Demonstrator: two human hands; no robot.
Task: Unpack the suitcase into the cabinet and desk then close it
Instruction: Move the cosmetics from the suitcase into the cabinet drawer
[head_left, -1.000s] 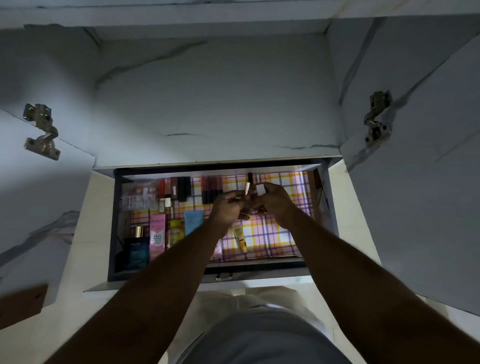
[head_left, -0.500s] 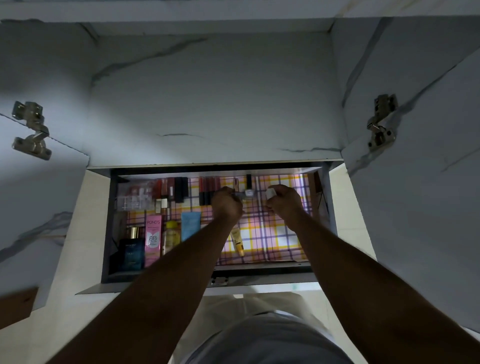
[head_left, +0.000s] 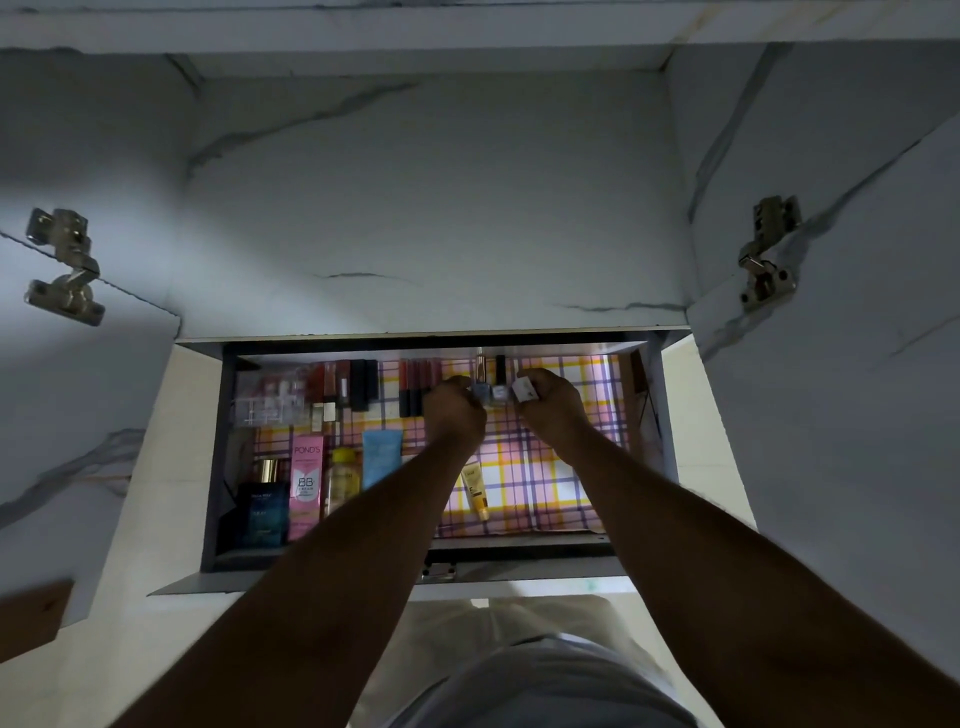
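I'm looking down into an open drawer (head_left: 218, 467) lined with plaid paper, both arms reaching in toward its far edge. My left hand (head_left: 454, 410) has its fingers curled around a small pale-blue bottle (head_left: 482, 393) near the middle of the far edge; the exact hold is hidden behind the knuckles. My right hand (head_left: 553, 408) pinches a small white box (head_left: 523, 389) between thumb and fingers, just beside a second small bottle (head_left: 500, 392) that sits between the two hands.

Along the far edge, left part: a clear organiser (head_left: 267, 397) in the far-left corner, then a row of lipsticks (head_left: 418, 387). Near-left corner: a dark blue perfume box (head_left: 262, 512), a pink Pond's BB cream box (head_left: 305, 488), a yellow bottle (head_left: 344, 478), a light blue tube (head_left: 382, 460). A yellow tube (head_left: 477, 493) lies on the liner between my forearms. Cabinet doors (head_left: 857, 338) stand open either side.
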